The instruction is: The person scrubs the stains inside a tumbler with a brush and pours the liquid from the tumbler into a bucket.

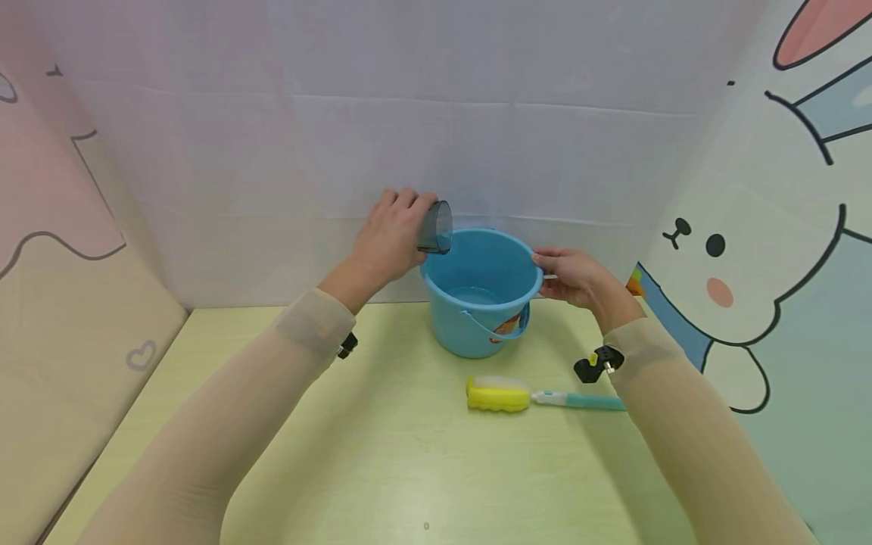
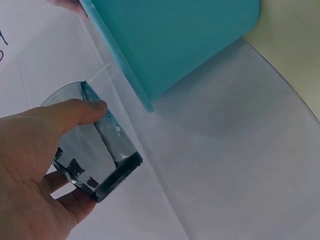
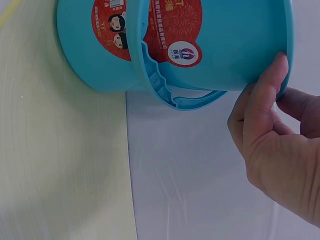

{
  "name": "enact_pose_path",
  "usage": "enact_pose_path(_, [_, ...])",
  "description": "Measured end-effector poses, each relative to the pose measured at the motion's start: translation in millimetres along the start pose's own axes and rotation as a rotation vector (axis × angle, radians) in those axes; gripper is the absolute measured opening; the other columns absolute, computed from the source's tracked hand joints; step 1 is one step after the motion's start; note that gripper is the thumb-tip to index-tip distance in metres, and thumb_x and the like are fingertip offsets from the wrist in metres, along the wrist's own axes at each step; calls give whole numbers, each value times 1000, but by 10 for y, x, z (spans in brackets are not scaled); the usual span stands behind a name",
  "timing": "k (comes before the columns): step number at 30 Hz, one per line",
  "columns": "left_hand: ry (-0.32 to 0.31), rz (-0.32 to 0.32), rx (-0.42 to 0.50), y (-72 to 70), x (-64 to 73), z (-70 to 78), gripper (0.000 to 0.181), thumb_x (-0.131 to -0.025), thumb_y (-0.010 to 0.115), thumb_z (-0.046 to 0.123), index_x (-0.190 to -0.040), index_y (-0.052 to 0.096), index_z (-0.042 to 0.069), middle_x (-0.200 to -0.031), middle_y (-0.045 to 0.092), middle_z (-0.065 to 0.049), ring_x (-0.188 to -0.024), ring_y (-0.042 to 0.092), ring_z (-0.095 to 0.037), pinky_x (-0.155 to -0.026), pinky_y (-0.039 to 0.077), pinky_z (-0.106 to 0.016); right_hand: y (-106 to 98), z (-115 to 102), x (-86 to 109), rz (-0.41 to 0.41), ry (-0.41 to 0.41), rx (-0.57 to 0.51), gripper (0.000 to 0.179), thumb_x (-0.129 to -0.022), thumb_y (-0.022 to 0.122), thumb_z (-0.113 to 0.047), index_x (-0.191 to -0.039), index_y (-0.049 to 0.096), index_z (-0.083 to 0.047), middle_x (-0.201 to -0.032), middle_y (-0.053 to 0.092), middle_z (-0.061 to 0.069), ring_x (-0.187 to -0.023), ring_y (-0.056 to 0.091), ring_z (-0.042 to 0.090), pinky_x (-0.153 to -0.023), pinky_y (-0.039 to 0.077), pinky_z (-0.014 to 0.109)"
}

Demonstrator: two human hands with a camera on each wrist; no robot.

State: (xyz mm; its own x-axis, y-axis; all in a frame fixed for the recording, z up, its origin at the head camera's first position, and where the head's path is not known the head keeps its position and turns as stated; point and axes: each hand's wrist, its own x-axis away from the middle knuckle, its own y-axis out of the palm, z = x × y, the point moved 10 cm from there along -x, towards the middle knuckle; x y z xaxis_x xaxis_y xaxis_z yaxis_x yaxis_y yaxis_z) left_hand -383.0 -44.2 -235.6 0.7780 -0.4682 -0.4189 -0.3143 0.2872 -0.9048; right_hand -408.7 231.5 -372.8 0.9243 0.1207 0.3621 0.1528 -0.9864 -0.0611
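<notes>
A blue bucket [image 1: 450,318] stands upright on the table, its handle [image 1: 477,324] hanging down the front and a red sticker [image 3: 175,30] on its side. In the left hand [image 1: 390,238] is a clear dark-tinted cup [image 2: 112,145], tipped sideways with its mouth toward the bucket's left rim. A thin streak of liquid shows at the cup's mouth in the left wrist view. Thumb and fingers of the right hand [image 3: 285,145] pinch the bucket's right rim. A little liquid seems to lie at the bucket's bottom.
In front of the bucket lies a brush [image 1: 500,395] with a yellow sponge head and a teal handle, partly behind the right forearm. A white sheet [image 1: 306,166] hangs close behind the bucket. Printed panels flank the pale table [image 1: 381,469].
</notes>
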Motion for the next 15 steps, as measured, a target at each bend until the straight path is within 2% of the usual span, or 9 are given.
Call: enact_pose_path(15, [3, 0, -4, -1, -15, 16, 85, -82, 94, 19, -154, 49, 9, -141, 56, -17, -126, 47, -39, -105, 48, -53, -10, -1, 3, 2, -1, 19, 53, -115, 49, -24, -164, 37, -8, -134, 50, 17, -83, 68, 13, -67, 58, 20])
